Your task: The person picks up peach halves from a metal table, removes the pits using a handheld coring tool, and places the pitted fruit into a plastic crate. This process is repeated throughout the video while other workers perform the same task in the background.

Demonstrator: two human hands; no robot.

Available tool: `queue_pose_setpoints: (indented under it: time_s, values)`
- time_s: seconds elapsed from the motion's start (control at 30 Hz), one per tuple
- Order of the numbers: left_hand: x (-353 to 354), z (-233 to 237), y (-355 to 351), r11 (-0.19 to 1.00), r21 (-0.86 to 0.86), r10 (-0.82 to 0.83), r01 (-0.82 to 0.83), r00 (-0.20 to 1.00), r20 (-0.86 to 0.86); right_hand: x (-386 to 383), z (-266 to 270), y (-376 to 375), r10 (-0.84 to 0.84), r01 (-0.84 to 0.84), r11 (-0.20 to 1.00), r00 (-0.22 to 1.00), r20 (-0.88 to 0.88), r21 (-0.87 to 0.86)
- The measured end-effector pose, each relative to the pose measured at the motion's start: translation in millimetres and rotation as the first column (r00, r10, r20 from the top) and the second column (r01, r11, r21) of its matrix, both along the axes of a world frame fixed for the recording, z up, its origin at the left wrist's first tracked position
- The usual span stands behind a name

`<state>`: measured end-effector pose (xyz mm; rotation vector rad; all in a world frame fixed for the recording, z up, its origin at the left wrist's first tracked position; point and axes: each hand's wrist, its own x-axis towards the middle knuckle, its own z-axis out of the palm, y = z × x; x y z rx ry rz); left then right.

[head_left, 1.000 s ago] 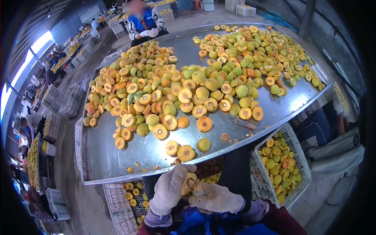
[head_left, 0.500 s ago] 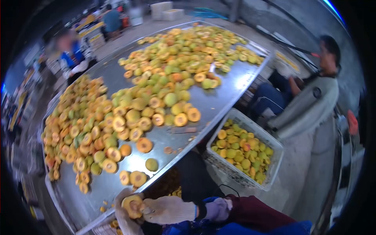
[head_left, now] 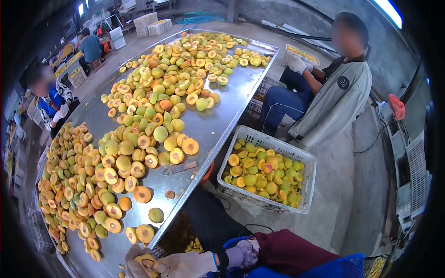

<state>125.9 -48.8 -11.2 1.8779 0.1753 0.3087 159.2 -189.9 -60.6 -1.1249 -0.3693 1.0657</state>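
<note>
At the bottom edge of the view, my left hand [head_left: 133, 261], in a pale work glove, is closed around a peach half [head_left: 147, 264] with its cut face up. My right hand [head_left: 187, 266], also gloved, presses against this half with its fingers closed. Whether a small tool is in the right hand is hidden. Both hands are just beyond the near edge of a metal table [head_left: 192, 173]. On it lie many halved peaches [head_left: 113, 176], some cut face up with brown centres. A few loose halves [head_left: 144, 233] lie nearest my hands.
A white crate [head_left: 308, 185] of peach halves stands on the floor right of the table. Beyond it sits a person in a grey jacket [head_left: 340, 88]. Another person [head_left: 53, 104] is at the table's left side. A flat brown-handled tool [head_left: 181, 167] lies near the table edge.
The view has turned right, so the table and crate appear further left. Both hands stay together at the peach half, now lower and further left in view.
</note>
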Motion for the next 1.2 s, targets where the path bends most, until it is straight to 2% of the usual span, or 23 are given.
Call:
queue_pose_setpoints:
  time_s: [0.07, 0.23, 0.3, 0.33, 0.4, 0.43, 0.47, 0.53, 0.57, 0.6, 0.67, 0.7, 0.77, 0.8, 0.87, 0.9, 0.93, 0.97, 1.0, 1.03, 1.07, 1.13, 1.2]
  values:
    - [7, 2, 13, 0.941, -0.326, -0.189, 0.090, 0.940, -0.283, 1, 0, -2, 0.010, -0.011, 1.000, 1.000, -0.010, -0.021]
    - [13, -1, 2, 0.964, -0.204, -0.215, 0.171, 0.951, -0.220, 5, 10, -8, 0.013, -0.017, 0.999, 0.994, -0.105, -0.036]
    - [11, -8, -9, 0.963, -0.271, -0.006, -0.017, 0.997, -0.083, 4, 7, -4, -0.097, 0.099, 0.995, 0.988, -0.117, 0.011]
    - [8, -7, -16, 0.962, -0.272, -0.018, -0.007, 0.996, -0.087, 5, 8, -3, -0.109, 0.111, 0.994, 0.987, -0.120, 0.009]
    - [2, 0, -31, 0.995, -0.021, 0.102, -0.102, 0.995, -0.007, 6, 9, -4, -0.106, 0.108, 0.994, 0.993, -0.059, 0.034]
    - [0, 0, -36, 0.986, 0.006, 0.168, -0.168, 0.985, -0.039, 6, 7, -5, -0.094, 0.096, 0.995, 0.994, -0.053, 0.036]
    - [0, -3, -35, 0.987, 0.004, 0.159, -0.159, 0.986, -0.044, 4, 3, -5, -0.103, 0.105, 0.994, 0.993, -0.057, 0.032]
    - [0, -8, -32, 0.976, -0.104, 0.183, -0.191, 0.979, -0.085, 1, 1, -7, 0.024, -0.016, 0.999, 0.981, -0.191, 0.044]
    - [1, -11, -32, 0.982, -0.014, 0.188, -0.188, 0.982, 0.034, 0, 2, -9, 0.028, -0.001, 0.994, 0.969, -0.246, 0.108]
    - [2, -14, -31, 0.983, -0.016, 0.186, -0.185, 0.982, 0.034, 1, 3, -12, 0.025, 0.001, 0.994, 0.969, -0.246, 0.106]
    - [1, -20, -23, 0.950, 0.280, 0.073, -0.138, 0.971, 0.229, 1, 4, -14, 0.045, -0.010, 0.989, 0.971, -0.234, 0.148]
    - [2, -15, -21, 0.950, 0.279, 0.077, -0.140, 0.971, 0.226, 2, 4, -15, 0.048, -0.013, 0.989, 0.970, -0.236, 0.147]
    - [7, 3, -20, 0.970, 0.239, 0.047, -0.034, 0.998, -0.046, 3, 4, -17, 0.084, -0.073, 0.996, 0.970, -0.228, 0.057]
    - [11, 6, -20, 0.969, 0.242, 0.055, -0.042, 0.997, -0.048, 2, 4, -18, 0.093, -0.081, 0.995, 0.969, -0.229, 0.061]
    - [14, 11, -18, 0.999, 0.042, 0.001, 0.006, 0.983, -0.184, 0, 3, -16, 0.039, -0.016, 0.996, 0.968, -0.250, 0.093]
    - [12, 11, -26, 0.979, -0.165, 0.075, -0.119, 0.964, -0.253, -1, -7, -15, 0.075, -0.025, 0.986, 0.952, -0.298, 0.166]
    - [10, -18, -9, 0.998, -0.040, -0.046, 0.043, 0.995, -0.091, -4, -24, -6, 0.096, -0.017, 0.971, 0.940, -0.326, 0.237]
    - [9, -40, -8, 0.975, 0.221, -0.010, -0.022, 0.990, 0.139, -2, -22, -10, 0.154, -0.077, 0.966, 0.938, -0.311, 0.247]
    - [7, -45, -11, 0.973, 0.230, -0.013, -0.039, 0.975, 0.221, 4, -17, -20, 0.210, -0.136, 0.958, 0.933, -0.293, 0.253]
    - [4, -50, -14, 0.969, 0.239, -0.017, -0.058, 0.954, 0.300, 7, -6, -25, 0.177, -0.119, 0.972, 0.939, -0.295, 0.205]
    - [6, -42, -21, 1.000, 0.002, -0.006, 0.006, 0.968, 0.250, 6, 5, -28, 0.145, -0.102, 0.983, 0.944, -0.297, 0.155]
    - [1, -33, -9, 0.924, -0.377, -0.067, 0.063, 0.998, 0.001, 0, 12, -22, 0.019, -0.036, 0.993, 0.988, -0.156, -0.112]
    - [-1, -29, -22, 0.875, -0.481, -0.032, 0.054, 0.998, 0.053, 7, 22, -26, 0.050, -0.060, 0.998, 0.969, -0.243, -0.035]
